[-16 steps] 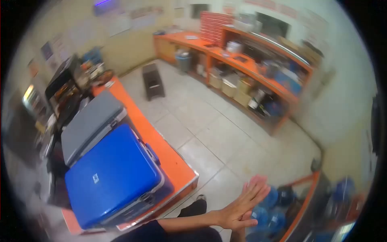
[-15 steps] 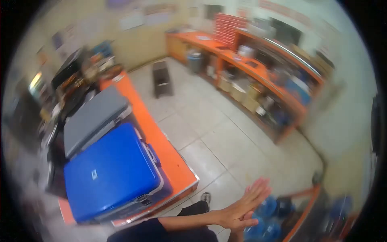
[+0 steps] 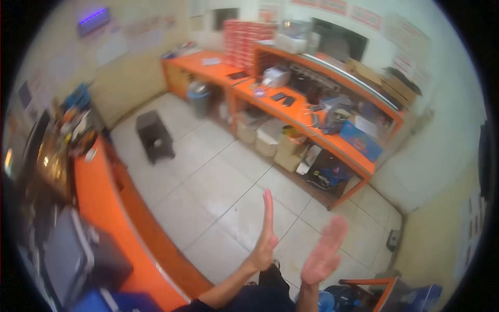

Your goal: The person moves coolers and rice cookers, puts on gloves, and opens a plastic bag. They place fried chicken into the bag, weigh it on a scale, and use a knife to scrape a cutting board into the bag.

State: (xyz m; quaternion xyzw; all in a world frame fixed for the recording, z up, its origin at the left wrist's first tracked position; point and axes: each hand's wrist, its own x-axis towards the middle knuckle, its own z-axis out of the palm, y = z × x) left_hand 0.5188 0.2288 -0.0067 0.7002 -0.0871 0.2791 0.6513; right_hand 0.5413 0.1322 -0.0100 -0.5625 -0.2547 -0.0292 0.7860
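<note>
Both of my hands are raised over the tiled floor [image 3: 218, 208], apart from each other and holding nothing. My left hand [image 3: 265, 242] is seen edge-on with its fingers stretched upward. A short gap to the right of it is my right hand [image 3: 323, 255], flat and slightly blurred, its fingers extended. Below the right hand, blue water bottles [image 3: 325, 300] show partly at the bottom edge. Neither hand touches any object.
On the left, an orange counter [image 3: 99, 192] carries a grey case [image 3: 67, 255] and a blue case [image 3: 125, 301]. A dark stool [image 3: 154, 136] stands on the floor. Along the back wall runs an orange workbench [image 3: 312, 125] with red-and-white boxes [image 3: 244, 44] and clutter. A blue bin [image 3: 198, 99] stands beside it.
My hands have come apart from being pressed together. The view has turned and moved forward, so the cases now sit at the lower left and the workbench appears nearer.
</note>
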